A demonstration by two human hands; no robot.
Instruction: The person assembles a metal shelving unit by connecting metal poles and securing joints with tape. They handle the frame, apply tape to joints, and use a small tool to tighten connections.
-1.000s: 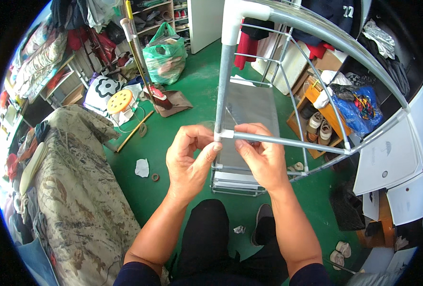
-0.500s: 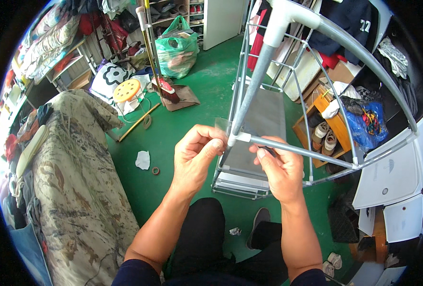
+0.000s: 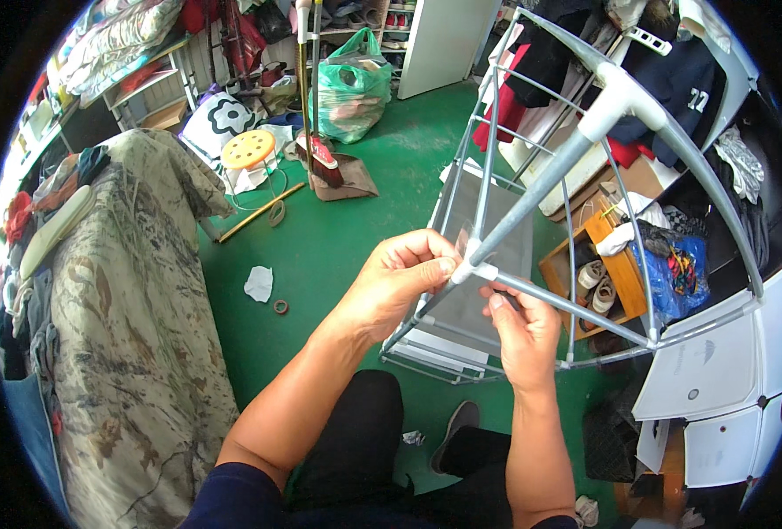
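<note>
Ahead of me stands a rack of grey metal tubes (image 3: 545, 185) with white plastic joints. My left hand (image 3: 395, 282) is closed in a pinch at one white joint (image 3: 477, 267), on its left side. A small see-through strip (image 3: 464, 240), like clear tape or film, sticks up from those fingertips against the tube. To the right of the joint, just below the crosswise tube, my right hand (image 3: 529, 333) has thumb and fingers drawn together. What it holds, if anything, is hidden.
Camouflage cloth (image 3: 135, 291) covers a bulky thing at left. On the green floor lie white paper (image 3: 259, 284) and a brown tape roll (image 3: 281, 307). A broom and dustpan (image 3: 347, 179), a yellow stool (image 3: 248, 150) and a green bag (image 3: 351, 93) stand beyond. White panels (image 3: 704, 379) are at right.
My left hand has moved right, closer to the joint, with the clear strip. The right hand stays just below the crosswise tube. The view has shifted, and the rack appears at another angle.
</note>
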